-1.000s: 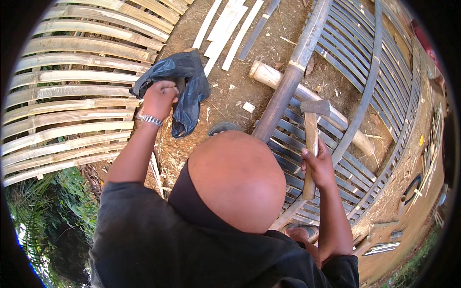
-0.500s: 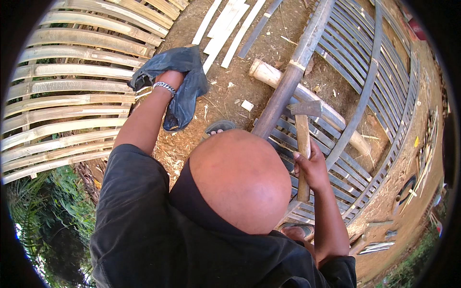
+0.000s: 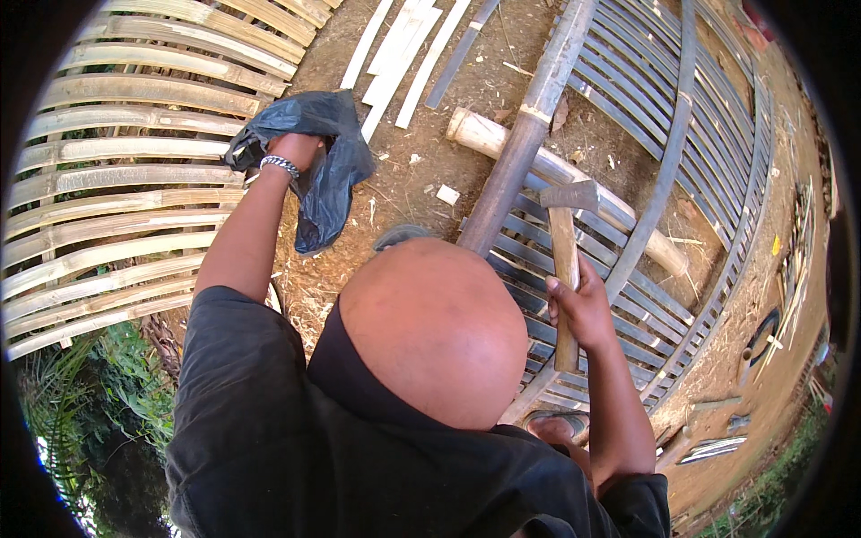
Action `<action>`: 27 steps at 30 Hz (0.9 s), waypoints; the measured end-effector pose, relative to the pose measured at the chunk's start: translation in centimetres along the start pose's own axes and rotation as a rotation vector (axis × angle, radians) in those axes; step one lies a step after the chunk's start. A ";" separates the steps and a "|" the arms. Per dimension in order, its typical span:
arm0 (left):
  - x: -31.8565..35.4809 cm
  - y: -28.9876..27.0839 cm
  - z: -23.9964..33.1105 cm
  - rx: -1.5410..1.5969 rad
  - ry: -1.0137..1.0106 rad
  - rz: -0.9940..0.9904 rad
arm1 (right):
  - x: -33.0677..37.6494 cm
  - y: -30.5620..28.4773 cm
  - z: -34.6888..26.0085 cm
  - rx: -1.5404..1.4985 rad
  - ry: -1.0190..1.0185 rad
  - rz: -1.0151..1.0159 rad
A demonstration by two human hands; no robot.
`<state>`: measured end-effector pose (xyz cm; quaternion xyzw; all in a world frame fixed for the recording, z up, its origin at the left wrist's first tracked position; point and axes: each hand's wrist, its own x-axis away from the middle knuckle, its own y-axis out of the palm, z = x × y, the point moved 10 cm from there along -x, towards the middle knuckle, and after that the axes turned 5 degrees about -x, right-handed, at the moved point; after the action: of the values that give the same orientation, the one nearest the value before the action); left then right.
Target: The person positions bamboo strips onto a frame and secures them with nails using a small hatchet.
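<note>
My right hand is closed around the wooden handle of a hatchet, its dark metal head upward, above the slats of a bamboo panel. At the left, my left hand is pushed into the mouth of a black plastic bag, a chain bracelet at the wrist. The bag's film hides my fingers, so their grip does not show. Crumpled, the bag hangs around the hand beside a fence of pale bamboo slats.
A dark bamboo pole crosses a thicker pale bamboo log on the dirt. The slatted bamboo panel spreads to the right. White split strips lie at the top. Tools and sticks lie at lower right.
My left hand and the bag have shifted slightly left, and the bag has opened out a little. The hatchet stays in my right hand. The whole view has shifted slightly.
</note>
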<state>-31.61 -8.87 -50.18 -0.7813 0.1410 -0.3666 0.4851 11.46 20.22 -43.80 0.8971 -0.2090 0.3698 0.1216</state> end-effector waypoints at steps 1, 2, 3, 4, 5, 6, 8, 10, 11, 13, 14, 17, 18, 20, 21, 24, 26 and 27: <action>-0.1 0.5 -0.3 0.110 -0.041 -0.051 | -0.1 -0.1 0.0 0.001 -0.006 -0.001; -0.2 1.1 -0.6 0.220 -0.083 -0.102 | -0.1 -0.1 0.0 0.002 -0.012 -0.002; -0.2 1.5 -0.9 0.328 -0.126 -0.153 | 0.0 -0.1 0.2 0.001 -0.009 0.001; -0.3 1.6 -0.7 0.306 -0.055 -0.144 | 0.0 -0.1 0.2 0.000 -0.006 0.004; -0.2 2.0 -0.7 0.283 0.015 -0.134 | -0.1 0.0 0.3 -0.001 -0.004 0.006; -0.1 2.2 -0.6 0.259 0.085 -0.124 | -0.1 0.1 0.4 -0.006 -0.008 0.002; 0.3 3.0 -0.8 0.376 0.168 -0.136 | -0.2 0.4 0.5 -0.017 -0.018 -0.010; 0.4 3.5 -1.0 0.837 0.064 -0.175 | -0.3 0.4 1.0 -0.025 -0.006 -0.022; 0.8 4.5 -1.4 1.233 -0.098 -0.204 | -0.4 0.5 1.1 -0.029 -0.001 -0.029; 1.8 5.0 -0.2 1.682 -0.349 -0.229 | -0.3 0.5 1.1 -0.027 0.002 -0.023; 2.2 4.3 0.4 1.737 -0.432 -0.227 | -0.3 0.5 1.1 -0.025 0.005 -0.017; 4.2 4.2 -0.2 1.848 -0.558 -0.181 | -0.3 0.8 0.8 -0.031 0.005 -0.011; 4.8 4.1 -0.3 1.879 -0.577 -0.163 | -0.4 0.8 0.8 -0.037 0.001 -0.010; 5.8 3.8 0.3 1.943 -0.551 -0.184 | -0.6 0.7 0.9 -0.047 -0.005 -0.007; 6.3 3.5 0.6 1.973 -0.536 -0.194 | -0.6 0.6 1.0 -0.049 0.003 -0.008; 7.2 2.2 1.4 1.940 -0.485 -0.143 | -0.7 0.4 1.1 -0.061 0.017 -0.010; 7.2 2.0 1.3 1.823 -0.498 -0.101 | -0.7 0.3 1.2 -0.079 0.009 -0.012; 7.0 2.3 0.8 1.734 -0.522 -0.086 | -0.7 0.2 1.1 -0.073 0.009 -0.014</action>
<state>-25.91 -13.52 -49.34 -0.2049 -0.3282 -0.1735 0.9056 11.63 19.78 -45.06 0.8918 -0.2158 0.3650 0.1578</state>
